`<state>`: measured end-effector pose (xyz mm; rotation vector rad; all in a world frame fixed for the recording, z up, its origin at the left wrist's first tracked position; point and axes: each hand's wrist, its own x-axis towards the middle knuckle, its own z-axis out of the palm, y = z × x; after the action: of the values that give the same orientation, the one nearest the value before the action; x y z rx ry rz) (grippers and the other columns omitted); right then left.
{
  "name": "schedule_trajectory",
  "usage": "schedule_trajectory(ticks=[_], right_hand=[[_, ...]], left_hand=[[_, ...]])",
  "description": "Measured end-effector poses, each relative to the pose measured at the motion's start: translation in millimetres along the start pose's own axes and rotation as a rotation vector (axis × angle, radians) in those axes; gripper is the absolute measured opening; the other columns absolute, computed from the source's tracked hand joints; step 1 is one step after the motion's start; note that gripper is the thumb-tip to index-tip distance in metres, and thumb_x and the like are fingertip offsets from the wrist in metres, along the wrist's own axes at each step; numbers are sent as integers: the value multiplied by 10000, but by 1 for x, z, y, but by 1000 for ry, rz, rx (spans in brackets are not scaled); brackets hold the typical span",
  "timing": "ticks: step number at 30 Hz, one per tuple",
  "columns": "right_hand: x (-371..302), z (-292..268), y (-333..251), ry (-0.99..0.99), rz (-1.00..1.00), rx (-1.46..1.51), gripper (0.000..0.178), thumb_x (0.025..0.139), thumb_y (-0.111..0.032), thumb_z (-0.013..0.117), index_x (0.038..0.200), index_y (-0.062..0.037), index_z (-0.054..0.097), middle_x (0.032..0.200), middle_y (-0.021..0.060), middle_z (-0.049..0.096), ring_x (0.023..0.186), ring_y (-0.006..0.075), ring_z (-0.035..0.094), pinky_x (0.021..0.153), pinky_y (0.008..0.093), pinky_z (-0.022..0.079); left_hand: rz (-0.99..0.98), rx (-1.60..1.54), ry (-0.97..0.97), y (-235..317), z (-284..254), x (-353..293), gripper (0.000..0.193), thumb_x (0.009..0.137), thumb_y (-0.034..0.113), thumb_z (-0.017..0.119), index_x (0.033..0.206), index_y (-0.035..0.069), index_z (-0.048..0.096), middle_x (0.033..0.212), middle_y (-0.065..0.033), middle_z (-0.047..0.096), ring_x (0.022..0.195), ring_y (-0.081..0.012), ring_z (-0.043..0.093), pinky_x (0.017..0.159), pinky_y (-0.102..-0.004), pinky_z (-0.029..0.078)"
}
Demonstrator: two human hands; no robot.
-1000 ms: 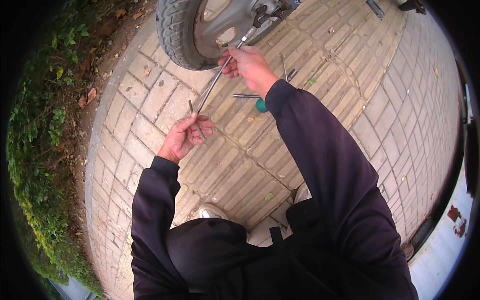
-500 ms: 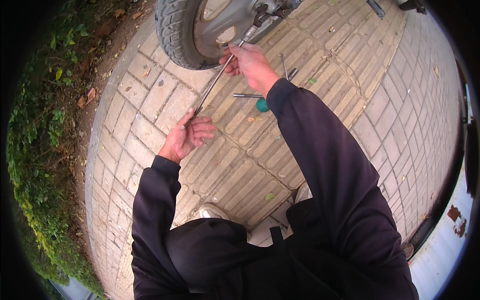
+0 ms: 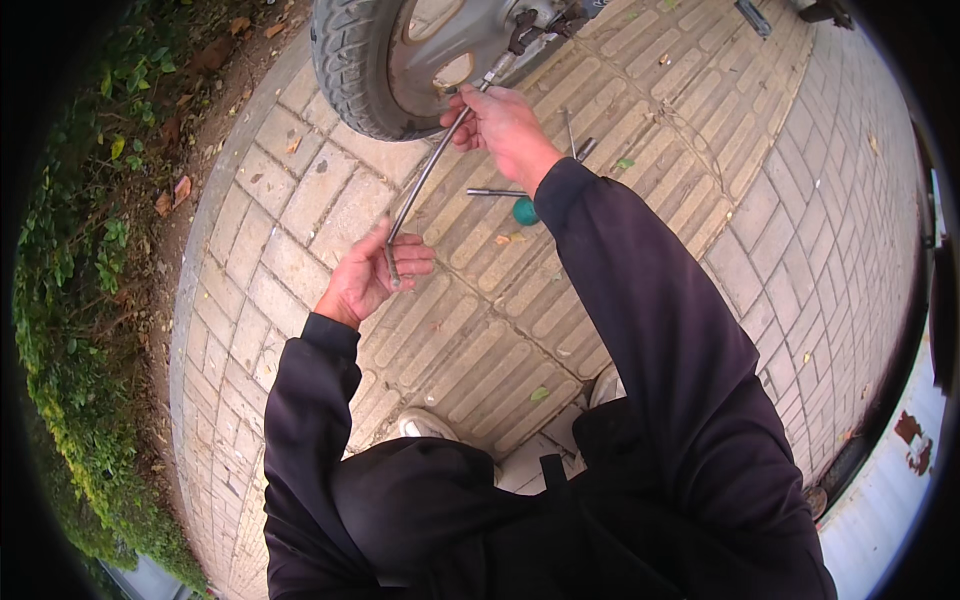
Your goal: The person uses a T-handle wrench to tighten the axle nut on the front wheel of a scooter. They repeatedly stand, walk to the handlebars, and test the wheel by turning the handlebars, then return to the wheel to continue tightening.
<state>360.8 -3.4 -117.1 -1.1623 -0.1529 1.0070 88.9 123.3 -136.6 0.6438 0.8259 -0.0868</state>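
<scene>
Metal rod (image 3: 427, 168) runs — left hand (image 3: 366, 276) to right hand (image 3: 506, 132).

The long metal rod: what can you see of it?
The rod looks metallic, slim and grey, with a thicker upper end and a short lower crosspiece. It slants up to the right, apparently meeting dark hardware by the wheel. The right hand holds it near the top; the open left hand touches the crosspiece.
</scene>
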Motion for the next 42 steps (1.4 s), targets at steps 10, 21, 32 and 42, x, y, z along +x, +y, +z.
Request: schedule_trajectory(ticks=[10,21,32,42], right_hand=[[3,-1,-6,6,7,0,324,1089,-280,516,1030,18,630,896,131,715,645,164,637,601,327,571],[3,-2,-6,16,4,33,334,1109,-284,470,1027,6,613,883,129,714,635,171,632,613,336,575],[4,0,-1,57,-47,1,325,1083,-287,533,990,8,631,856,142,720,594,155,610,560,346,564],[8,-1,-3,53,-24,61,329,1084,-286,530,970,4,633,846,145,722,590,169,605,559,352,565]], left_hand=[[606,724,265,-17,16,-11,644,937,63,675,1530,17,427,1379,-237,625,1288,-388,603,979,-450,575],[-103,-250,-403,0,-7,-12,655,1075,427,389,1441,-110,463,1301,-328,642,977,-356,754,572,-290,609],[519,614,313,-31,10,5,288,970,9,585,1257,-7,606,1312,-219,660,1021,-278,733,670,-316,607],[-155,-52,-228,-4,7,1,640,1060,485,524,1301,-105,577,1112,-249,731,969,-326,752,757,-369,624]])
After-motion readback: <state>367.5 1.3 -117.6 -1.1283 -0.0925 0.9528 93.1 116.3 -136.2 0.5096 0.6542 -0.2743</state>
